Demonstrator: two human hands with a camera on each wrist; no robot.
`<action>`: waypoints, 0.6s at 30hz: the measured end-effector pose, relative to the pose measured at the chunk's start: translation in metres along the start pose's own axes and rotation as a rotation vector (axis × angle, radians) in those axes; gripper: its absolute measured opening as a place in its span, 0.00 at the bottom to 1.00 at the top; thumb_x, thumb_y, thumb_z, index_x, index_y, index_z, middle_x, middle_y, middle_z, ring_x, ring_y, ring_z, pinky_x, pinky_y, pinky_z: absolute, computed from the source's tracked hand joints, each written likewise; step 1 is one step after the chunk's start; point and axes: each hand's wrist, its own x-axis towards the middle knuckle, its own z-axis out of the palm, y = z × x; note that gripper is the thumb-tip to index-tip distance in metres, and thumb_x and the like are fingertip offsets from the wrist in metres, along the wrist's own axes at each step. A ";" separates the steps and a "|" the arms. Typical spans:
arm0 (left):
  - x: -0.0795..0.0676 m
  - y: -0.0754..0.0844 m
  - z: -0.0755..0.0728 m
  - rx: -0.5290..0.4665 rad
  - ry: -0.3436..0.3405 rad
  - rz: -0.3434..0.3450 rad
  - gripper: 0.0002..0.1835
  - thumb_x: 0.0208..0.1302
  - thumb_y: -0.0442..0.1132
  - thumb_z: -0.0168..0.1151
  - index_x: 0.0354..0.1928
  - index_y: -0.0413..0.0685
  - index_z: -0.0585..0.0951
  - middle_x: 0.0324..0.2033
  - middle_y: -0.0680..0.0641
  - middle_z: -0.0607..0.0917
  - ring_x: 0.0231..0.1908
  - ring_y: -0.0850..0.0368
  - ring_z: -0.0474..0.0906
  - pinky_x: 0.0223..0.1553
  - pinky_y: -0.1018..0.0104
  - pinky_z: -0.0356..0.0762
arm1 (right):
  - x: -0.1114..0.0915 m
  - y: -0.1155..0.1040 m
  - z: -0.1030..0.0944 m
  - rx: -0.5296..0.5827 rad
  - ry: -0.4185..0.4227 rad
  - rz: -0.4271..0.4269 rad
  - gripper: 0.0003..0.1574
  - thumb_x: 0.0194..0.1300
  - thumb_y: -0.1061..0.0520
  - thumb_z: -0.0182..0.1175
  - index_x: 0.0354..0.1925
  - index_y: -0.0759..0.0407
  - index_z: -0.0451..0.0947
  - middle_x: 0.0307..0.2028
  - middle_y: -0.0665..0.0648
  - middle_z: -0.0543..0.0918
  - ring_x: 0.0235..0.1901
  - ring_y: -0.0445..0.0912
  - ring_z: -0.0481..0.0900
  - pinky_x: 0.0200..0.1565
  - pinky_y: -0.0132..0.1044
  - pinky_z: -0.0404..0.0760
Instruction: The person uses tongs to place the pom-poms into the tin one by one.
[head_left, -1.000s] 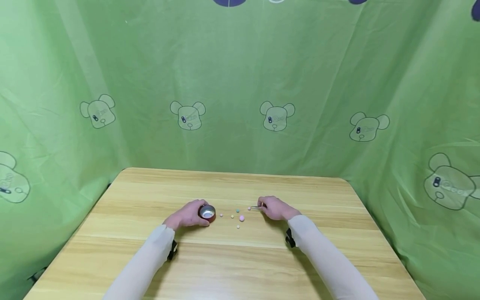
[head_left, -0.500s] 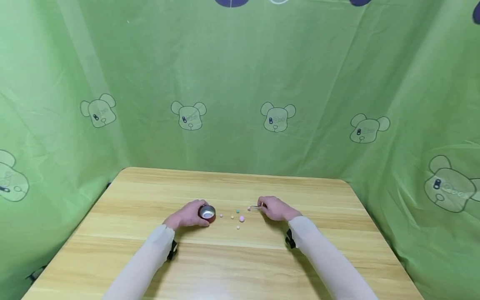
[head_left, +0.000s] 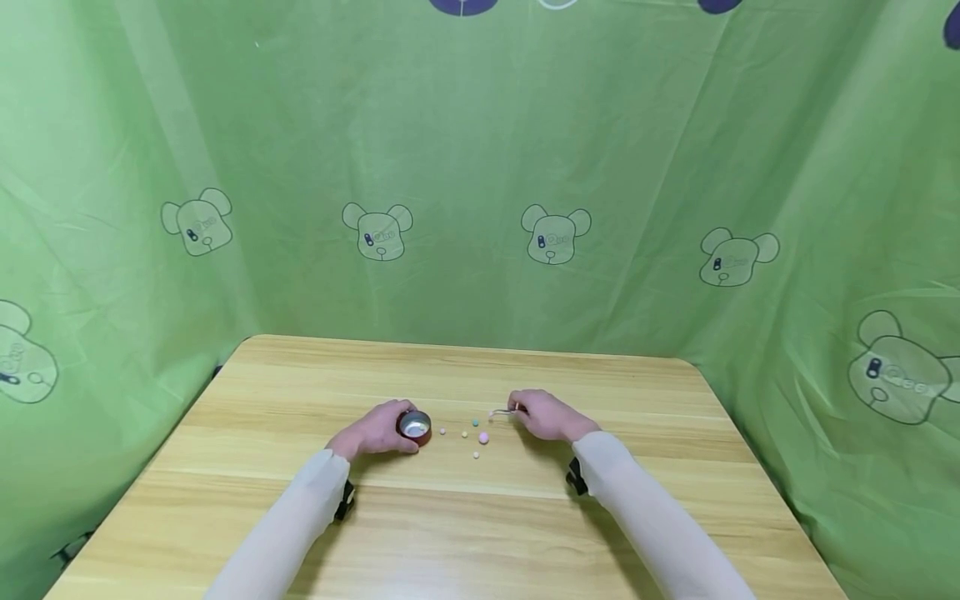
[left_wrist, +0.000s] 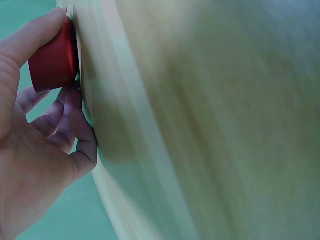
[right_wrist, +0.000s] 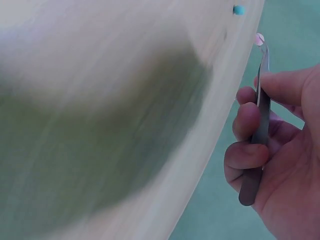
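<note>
My left hand [head_left: 380, 427] grips a small round red tin [head_left: 425, 439] from its left side, thumb and fingers curled about the wall. The tin stands upright on the table, its silvery inside showing. Curved metal tweezers [right_wrist: 254, 187] are pinched in my right hand [head_left: 551, 417]. Their tips hold a small pink bead [right_wrist: 259, 39], which looks raised just off the table. Between the hands lie a teal bead [head_left: 476, 423], a yellow bead [head_left: 465, 434], a bigger pink ball [head_left: 483, 437], a whitish bead [head_left: 476, 455] and a small pinkish bead [head_left: 442, 431] near the tin.
A light wooden table [head_left: 450, 533] carries everything. Green curtain [head_left: 465, 292] with bear-head prints hangs behind it and along both sides. Both forearms, in pale sleeves, reach in from the front edge.
My right hand has shifted slightly left and up from the table, carrying the pink bead in the tweezers. The left hand and tin have stayed in place.
</note>
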 end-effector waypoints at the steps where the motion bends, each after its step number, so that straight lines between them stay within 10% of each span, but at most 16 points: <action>1: 0.000 0.000 0.000 0.000 0.000 -0.001 0.28 0.46 0.42 0.76 0.48 0.44 0.74 0.42 0.48 0.79 0.45 0.52 0.74 0.50 0.53 0.70 | 0.000 -0.001 0.000 0.001 0.002 -0.007 0.04 0.68 0.61 0.52 0.39 0.56 0.75 0.30 0.50 0.76 0.31 0.43 0.71 0.38 0.41 0.73; 18: -0.001 0.002 -0.001 -0.006 -0.002 -0.015 0.27 0.46 0.42 0.76 0.48 0.44 0.75 0.42 0.48 0.79 0.45 0.52 0.74 0.50 0.52 0.70 | 0.006 -0.025 -0.006 0.005 -0.008 -0.055 0.06 0.69 0.60 0.52 0.40 0.58 0.75 0.29 0.48 0.75 0.31 0.43 0.72 0.39 0.41 0.74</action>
